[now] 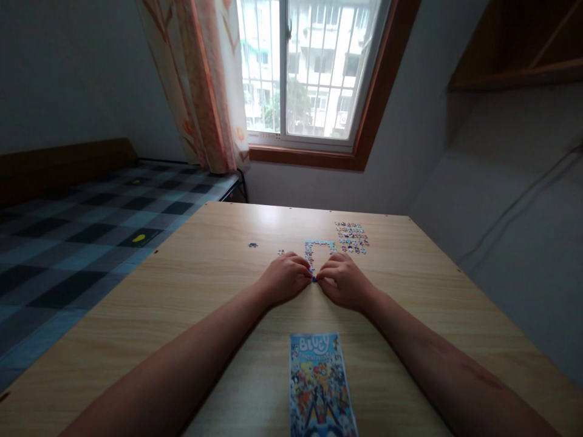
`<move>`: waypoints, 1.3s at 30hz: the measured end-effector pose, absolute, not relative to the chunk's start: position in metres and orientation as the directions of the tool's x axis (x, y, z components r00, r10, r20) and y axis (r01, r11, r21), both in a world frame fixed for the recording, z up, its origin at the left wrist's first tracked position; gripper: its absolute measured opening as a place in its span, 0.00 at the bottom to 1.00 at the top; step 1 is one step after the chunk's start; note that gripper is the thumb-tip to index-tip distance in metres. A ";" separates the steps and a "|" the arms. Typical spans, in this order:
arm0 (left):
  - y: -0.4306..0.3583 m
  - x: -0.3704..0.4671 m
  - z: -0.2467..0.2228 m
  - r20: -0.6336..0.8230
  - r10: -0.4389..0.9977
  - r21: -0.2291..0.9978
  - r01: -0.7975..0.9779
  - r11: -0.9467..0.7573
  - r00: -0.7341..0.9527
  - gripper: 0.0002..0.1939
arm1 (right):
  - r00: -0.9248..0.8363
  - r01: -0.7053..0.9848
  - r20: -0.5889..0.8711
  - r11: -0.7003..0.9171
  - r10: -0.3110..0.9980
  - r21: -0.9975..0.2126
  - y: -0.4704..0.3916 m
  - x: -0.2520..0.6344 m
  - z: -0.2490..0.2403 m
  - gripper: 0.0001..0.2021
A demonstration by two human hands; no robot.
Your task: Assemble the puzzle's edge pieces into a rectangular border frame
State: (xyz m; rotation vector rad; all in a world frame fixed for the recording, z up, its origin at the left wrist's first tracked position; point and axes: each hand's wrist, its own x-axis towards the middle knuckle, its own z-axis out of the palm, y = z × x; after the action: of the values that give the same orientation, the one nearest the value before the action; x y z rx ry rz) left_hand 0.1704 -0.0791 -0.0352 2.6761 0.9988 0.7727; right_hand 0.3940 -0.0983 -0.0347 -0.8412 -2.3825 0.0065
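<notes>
On the wooden table [218, 267], a partly joined jigsaw border [308, 250] forms a frame with its top and left sides showing. At its lower left corner, a small dark blue puzzle piece [314, 279] sits between my two hands. My left hand [286, 278] is closed, its fingertips pressed at the left of this piece and the border's lower end. My right hand [342, 280] pinches at the piece from the right, thumb and forefinger together. The hand's back hides part of the border's right side.
Loose puzzle pieces [351, 237] lie in rows at the far right. Single pieces lie apart on the left, one [252, 245] farther out and another [281, 252] near my left hand. A Bluey picture sheet [321, 382] lies nearest me. A bed [113, 224] adjoins the table's left.
</notes>
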 end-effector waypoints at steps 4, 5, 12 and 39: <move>-0.079 0.170 -0.037 0.412 0.653 0.345 0.555 -0.757 0.636 0.08 | -0.618 0.584 0.541 0.794 0.570 -0.169 -0.098 0.392 -0.037 0.08; -0.079 0.170 -0.038 0.415 0.652 0.347 0.553 -0.758 0.634 0.08 | -0.619 0.587 0.541 0.793 0.569 -0.163 -0.098 0.391 -0.037 0.08; -0.079 0.171 -0.036 0.419 0.649 0.358 0.542 -0.760 0.635 0.08 | -0.625 0.611 0.531 0.782 0.573 -0.124 -0.101 0.388 -0.034 0.08; -0.083 0.174 -0.033 0.389 0.661 0.287 0.597 -0.749 0.642 0.08 | -0.573 0.650 0.507 0.734 0.644 -0.197 -0.099 0.388 -0.039 0.06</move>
State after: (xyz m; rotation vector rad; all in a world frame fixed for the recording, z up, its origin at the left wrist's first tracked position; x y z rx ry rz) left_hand 0.1741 -0.0831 -0.0326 2.7252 1.0492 0.7259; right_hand 0.3880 -0.0988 -0.0393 -0.9766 -2.3739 -0.0153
